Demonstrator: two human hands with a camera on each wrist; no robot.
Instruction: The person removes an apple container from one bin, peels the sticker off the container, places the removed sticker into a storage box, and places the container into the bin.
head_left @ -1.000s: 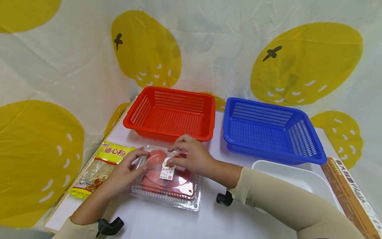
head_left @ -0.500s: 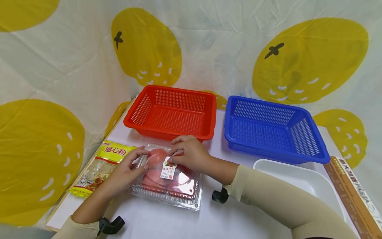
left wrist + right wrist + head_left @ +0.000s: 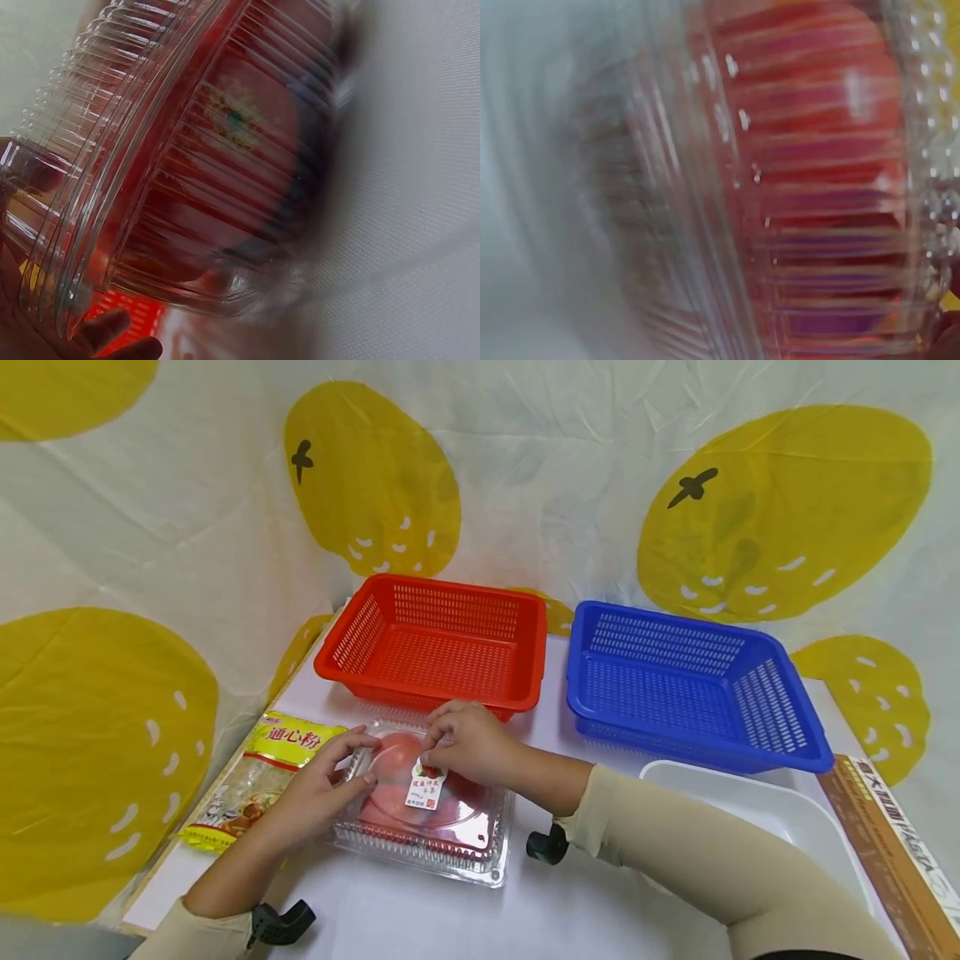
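Note:
A clear plastic clamshell box (image 3: 465,858) of red apples lies in front of me, with a white, red-lettered sticker (image 3: 424,789) on its lid. My right hand (image 3: 476,747) pinches the sticker's upper end between thumb and fingers. Along the box's left side, my left hand (image 3: 330,781) rests with thumb and fingers extended against the lid. The left wrist view shows the ribbed side of the box (image 3: 150,135) close up, with left fingers (image 3: 112,330) past its edge. Blurred apples (image 3: 817,112) behind plastic fill much of the right wrist view.
A yellow-labelled pasta bag (image 3: 251,777) lies left of the box, partly under my left forearm. Behind stand a red basket (image 3: 431,702) and a blue basket (image 3: 690,752). A white tray (image 3: 720,785) and a long brown package (image 3: 892,852) are at the right.
My right hand's fingers have closed on the sticker's top end and shifted slightly left. The left hand and the box stay where they were.

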